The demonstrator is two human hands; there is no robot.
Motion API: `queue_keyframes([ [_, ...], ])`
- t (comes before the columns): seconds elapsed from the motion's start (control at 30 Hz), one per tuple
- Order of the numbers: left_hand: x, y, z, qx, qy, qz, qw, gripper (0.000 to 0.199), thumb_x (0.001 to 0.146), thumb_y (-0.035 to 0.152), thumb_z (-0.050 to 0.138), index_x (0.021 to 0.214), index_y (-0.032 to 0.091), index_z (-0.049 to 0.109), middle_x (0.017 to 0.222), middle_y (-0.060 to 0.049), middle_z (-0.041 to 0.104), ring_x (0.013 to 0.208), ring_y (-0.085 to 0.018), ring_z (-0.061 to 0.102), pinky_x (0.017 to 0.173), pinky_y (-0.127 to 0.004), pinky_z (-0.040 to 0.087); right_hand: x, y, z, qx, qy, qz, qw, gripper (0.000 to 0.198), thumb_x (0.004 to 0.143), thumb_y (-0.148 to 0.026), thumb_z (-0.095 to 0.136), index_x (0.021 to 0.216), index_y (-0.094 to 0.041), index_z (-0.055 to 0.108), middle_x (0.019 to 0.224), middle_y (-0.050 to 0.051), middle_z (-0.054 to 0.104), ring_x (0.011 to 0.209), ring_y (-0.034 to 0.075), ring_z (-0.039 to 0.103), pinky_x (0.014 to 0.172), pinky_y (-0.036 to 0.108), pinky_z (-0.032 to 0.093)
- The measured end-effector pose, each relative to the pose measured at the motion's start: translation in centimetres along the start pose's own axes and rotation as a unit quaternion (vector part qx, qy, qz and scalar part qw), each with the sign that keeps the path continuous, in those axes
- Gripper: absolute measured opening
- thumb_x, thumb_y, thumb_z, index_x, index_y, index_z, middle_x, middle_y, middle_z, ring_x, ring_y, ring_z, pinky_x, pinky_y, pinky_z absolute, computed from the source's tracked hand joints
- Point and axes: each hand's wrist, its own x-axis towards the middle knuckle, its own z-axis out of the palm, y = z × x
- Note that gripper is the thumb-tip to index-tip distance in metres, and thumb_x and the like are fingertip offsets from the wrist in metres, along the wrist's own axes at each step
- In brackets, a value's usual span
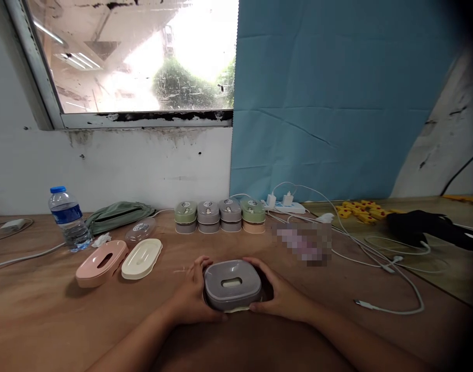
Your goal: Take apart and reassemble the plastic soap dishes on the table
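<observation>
A grey oval plastic box [232, 273] with a slot in its top sits on the table in front of me. Something pale shows through the slot, and a cream edge peeks out beneath the front. My left hand [195, 292] wraps around its left side, thumb at the lower front. From the right, my right hand [273, 289] grips the other side, its thumb also low at the front. To the left lie a pink slotted cover [100, 263], a cream oval tray [142, 259] and a clear lid [140, 230].
Several small lidded boxes [209, 217] stand in a row at the back. Left are a water bottle [70, 219] and a green pouch [120, 216]. A power strip [286, 207], white cables [391, 310], yellow pieces [362, 211] and a blurred patch [304, 244] lie to the right.
</observation>
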Motion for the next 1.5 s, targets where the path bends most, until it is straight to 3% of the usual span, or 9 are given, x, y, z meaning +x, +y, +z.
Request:
queue_keyframes([
  [0.23,0.0,0.8,-0.7,0.027,0.000,-0.027,0.999,0.098,0.038,0.044,0.077,0.120,0.017,0.033,0.126,-0.014,0.033,0.119,-0.033,0.030,0.100,-0.049,0.024,-0.3,0.1,-0.3,-0.045,-0.018,0.007,0.999,0.090,0.055,-0.030,0.075,0.129,-0.020,0.026,0.132,0.012,0.036,0.122,0.028,0.034,0.102,0.042,0.028],
  [0.53,0.0,0.5,-0.9,0.015,-0.001,-0.014,1.000,0.090,0.041,0.040,0.077,0.116,0.019,0.032,0.124,-0.013,0.033,0.115,-0.030,0.034,0.098,-0.047,0.028,-0.2,0.5,-0.5,-0.054,-0.035,0.014,0.998,0.090,0.058,-0.035,0.073,0.131,-0.019,0.023,0.134,0.012,0.034,0.123,0.027,0.032,0.102,0.041,0.027],
  [0.83,0.0,0.1,-0.7,-0.081,0.014,0.028,0.996,0.083,0.048,0.030,0.077,0.111,0.023,0.024,0.114,-0.009,0.043,0.108,-0.023,0.045,0.093,-0.039,0.035,-0.2,0.4,-0.2,-0.039,0.011,0.012,0.999,0.094,0.055,-0.031,0.075,0.132,-0.020,0.021,0.133,0.013,0.035,0.122,0.027,0.034,0.101,0.043,0.028],
  [1.07,0.0,0.1,-0.9,-0.032,0.014,-0.017,0.999,0.093,0.042,0.037,0.078,0.118,0.021,0.027,0.120,-0.012,0.038,0.116,-0.028,0.037,0.098,-0.045,0.030,0.1,0.0,-0.3,-0.041,0.013,0.013,0.999,0.088,0.053,-0.032,0.076,0.128,-0.016,0.032,0.130,0.014,0.041,0.120,0.028,0.038,0.101,0.044,0.029],
  [1.23,-0.1,0.3,-1.4,0.014,-0.002,-0.025,1.000,0.091,0.040,0.044,0.077,0.119,0.021,0.038,0.124,-0.012,0.033,0.118,-0.032,0.033,0.100,-0.047,0.026,0.3,-0.5,-0.3,-0.027,0.025,0.012,0.999,0.083,0.048,-0.032,0.079,0.121,-0.017,0.041,0.123,0.012,0.050,0.113,0.029,0.045,0.097,0.043,0.036],
  [1.33,-0.1,0.3,-1.9,0.021,-0.030,-0.027,0.999,0.084,0.050,0.049,0.071,0.123,0.021,0.039,0.126,-0.012,0.035,0.121,-0.032,0.030,0.100,-0.048,0.025,0.2,-0.5,-0.3,-0.030,0.023,0.018,0.999,0.082,0.048,-0.033,0.079,0.120,-0.019,0.042,0.123,0.012,0.050,0.112,0.029,0.046,0.096,0.044,0.037],
  [1.4,0.1,0.1,-2.4,0.035,0.000,-0.019,0.999,0.070,0.064,0.049,0.061,0.123,0.021,0.038,0.125,-0.011,0.040,0.120,-0.029,0.032,0.099,-0.046,0.027,0.2,-0.3,-0.3,-0.036,0.024,0.022,0.999,0.083,0.047,-0.034,0.079,0.121,-0.019,0.042,0.123,0.012,0.049,0.113,0.029,0.046,0.096,0.045,0.036],
  [1.5,0.4,-1.1,-3.7,0.159,0.123,-0.036,0.979,0.056,0.073,0.045,0.051,0.119,0.017,0.040,0.125,-0.013,0.042,0.119,-0.028,0.034,0.100,-0.045,0.023,0.1,-0.2,-0.3,-0.039,0.024,0.029,0.999,0.084,0.048,-0.035,0.079,0.121,-0.019,0.041,0.125,0.012,0.048,0.115,0.029,0.044,0.098,0.045,0.034],
])
